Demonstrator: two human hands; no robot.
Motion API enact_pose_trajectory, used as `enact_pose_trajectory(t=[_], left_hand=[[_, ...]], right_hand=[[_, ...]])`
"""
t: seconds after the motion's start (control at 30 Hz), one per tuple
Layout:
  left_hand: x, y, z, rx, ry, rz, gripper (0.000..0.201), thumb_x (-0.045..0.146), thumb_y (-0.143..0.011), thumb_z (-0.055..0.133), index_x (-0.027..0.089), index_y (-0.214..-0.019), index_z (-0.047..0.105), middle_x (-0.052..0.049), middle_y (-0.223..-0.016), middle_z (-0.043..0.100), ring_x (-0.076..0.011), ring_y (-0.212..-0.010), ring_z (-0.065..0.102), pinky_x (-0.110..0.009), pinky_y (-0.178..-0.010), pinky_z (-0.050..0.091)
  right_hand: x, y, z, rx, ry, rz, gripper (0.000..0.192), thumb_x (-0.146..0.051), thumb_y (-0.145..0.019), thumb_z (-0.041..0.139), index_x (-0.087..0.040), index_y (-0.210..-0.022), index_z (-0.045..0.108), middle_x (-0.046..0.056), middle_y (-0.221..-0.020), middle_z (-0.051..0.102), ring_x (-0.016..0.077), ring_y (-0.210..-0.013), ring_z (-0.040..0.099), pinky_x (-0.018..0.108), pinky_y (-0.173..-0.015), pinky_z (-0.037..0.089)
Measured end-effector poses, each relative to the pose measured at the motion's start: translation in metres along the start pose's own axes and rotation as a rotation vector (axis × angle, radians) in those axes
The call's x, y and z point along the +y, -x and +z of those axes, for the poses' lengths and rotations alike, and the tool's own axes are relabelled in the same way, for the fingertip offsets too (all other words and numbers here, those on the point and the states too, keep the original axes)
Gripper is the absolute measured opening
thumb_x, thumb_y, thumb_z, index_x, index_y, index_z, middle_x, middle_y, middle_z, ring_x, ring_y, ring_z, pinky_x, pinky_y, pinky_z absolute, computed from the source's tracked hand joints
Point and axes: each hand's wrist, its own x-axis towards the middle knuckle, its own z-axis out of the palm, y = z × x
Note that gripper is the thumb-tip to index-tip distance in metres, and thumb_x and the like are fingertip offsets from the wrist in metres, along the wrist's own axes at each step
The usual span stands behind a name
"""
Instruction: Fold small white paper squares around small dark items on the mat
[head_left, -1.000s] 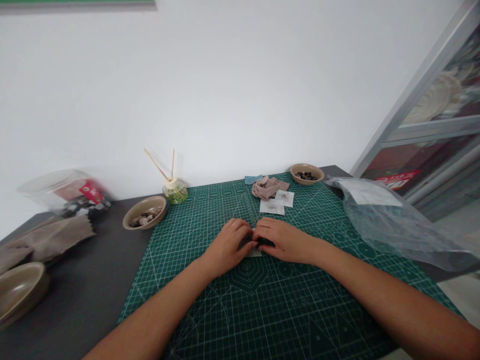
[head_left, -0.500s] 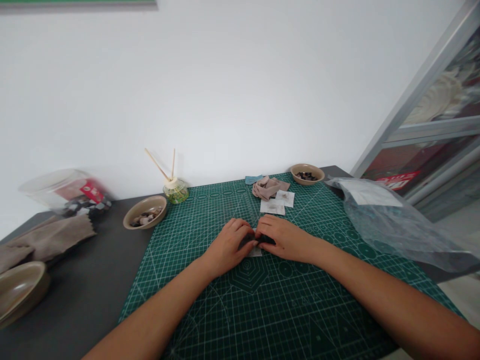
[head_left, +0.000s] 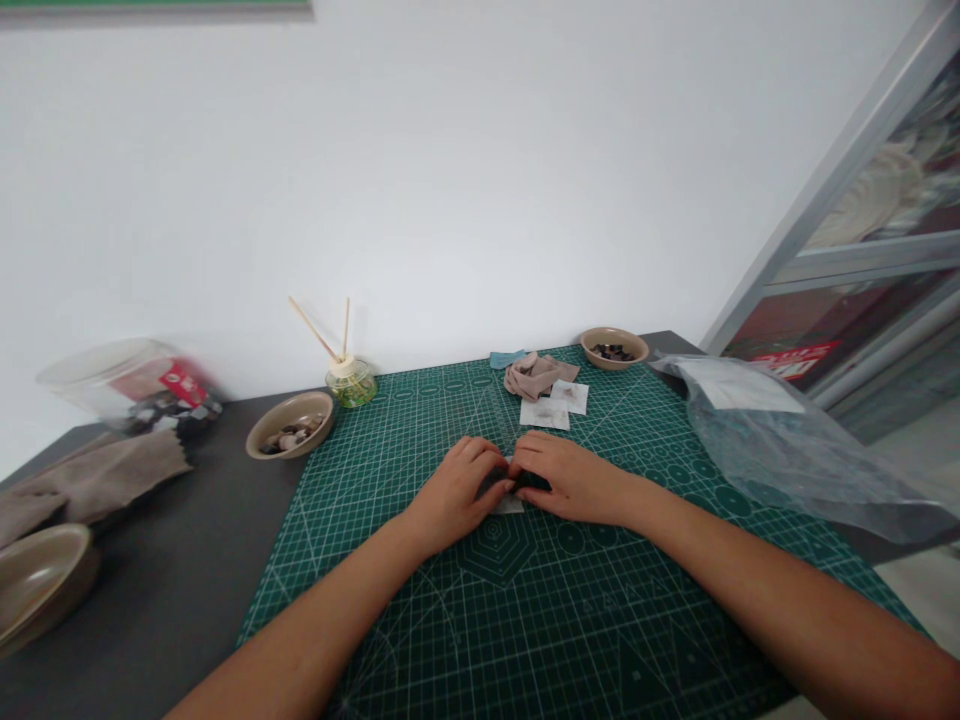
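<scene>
A home craft desk: green cutting mat (head_left: 525,620), button bowls (head_left: 291,425).

The cutting mat (head_left: 465,620) is dark green, printed with a pale grid and hexagon outlines. The desk (head_left: 172,590) under it is dark grey. Near the desk's far edge sit tan bowls (head_left: 289,424), beige cloth (head_left: 536,374), white paper squares (head_left: 545,414) and a green-tinted glass diffuser (head_left: 350,383).

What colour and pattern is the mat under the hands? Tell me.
Dark green mat with a fine white grid and printed guide shapes, clearest in the head view.
</scene>
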Motion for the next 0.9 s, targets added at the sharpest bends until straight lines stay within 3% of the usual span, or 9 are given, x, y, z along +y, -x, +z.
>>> enact_pose_trajectory(t=[0.9], left_hand=[[0.0005,0.0001,0.0000,0.000,0.005,0.014,0.010,0.021,-0.092,0.051,0.019,-0.099,0.057,-0.005,-0.102,0.056,-0.0211,-0.098,0.049,-0.037,-0.091,0.041]], right_hand=[[-0.0023,-0.0012,0.0001,0.033,0.025,0.026,0.008,-0.016,-0.080,0.063,-0.014,-0.087,0.060,0.007,-0.088,0.057,0.0203,-0.085,0.053,0.033,-0.076,0.045]])
